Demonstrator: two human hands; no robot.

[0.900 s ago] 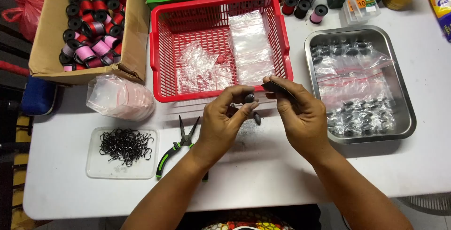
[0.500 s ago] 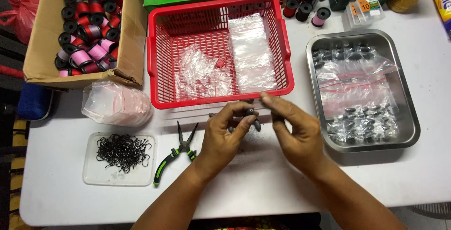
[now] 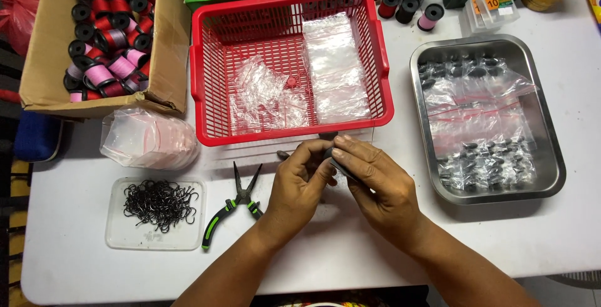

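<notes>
My left hand (image 3: 300, 185) and right hand (image 3: 375, 182) meet fingertip to fingertip on the white table (image 3: 313, 263), just below the red basket (image 3: 206, 135), both pinching one small dark piece (image 3: 333, 160). Since earlier, hands closed tighter together; pliers (image 3: 233, 210) unmoved.

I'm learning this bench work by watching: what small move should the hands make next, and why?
Probably keep both hands together and finish working the small dark piece. The left hand and right hand pinch it between them just before the red basket; the pliers lie untouched.
</notes>
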